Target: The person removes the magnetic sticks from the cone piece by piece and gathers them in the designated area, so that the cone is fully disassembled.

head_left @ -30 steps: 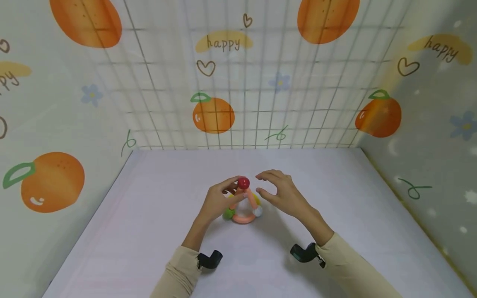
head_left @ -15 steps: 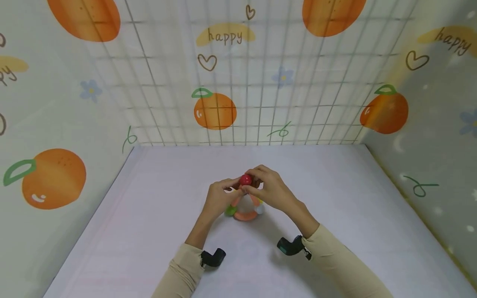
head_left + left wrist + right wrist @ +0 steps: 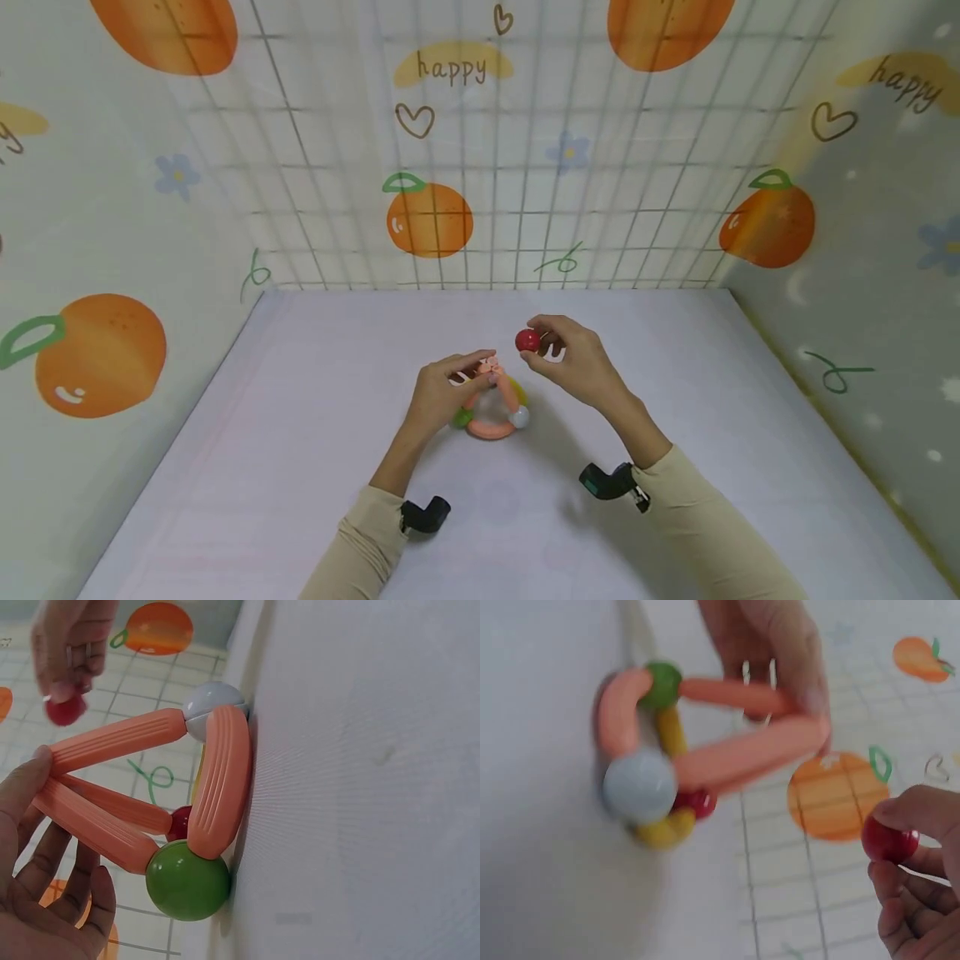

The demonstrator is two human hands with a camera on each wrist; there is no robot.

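Note:
A pyramid-shaped frame of ribbed orange rods and coloured balls stands on the table. Its base joins a green ball, a pale blue-grey ball and a red ball, with curved orange and yellow rods between them. At the top, where the orange rods meet, my left hand pinches the rod ends between thumb and fingers. My right hand holds a loose red ball between thumb and fingertips, up and to the right of the frame's tip, apart from it.
The white tabletop spreads around the frame. Behind it rises a pale curtain printed with oranges and grid lines, and similar printed sheets stand at both sides. Small black wrist cameras sit at both cuffs.
My right hand came in to the red ball at the frame's top, took hold of it and lifted it off, up and to the right. My left hand stays at the rod ends.

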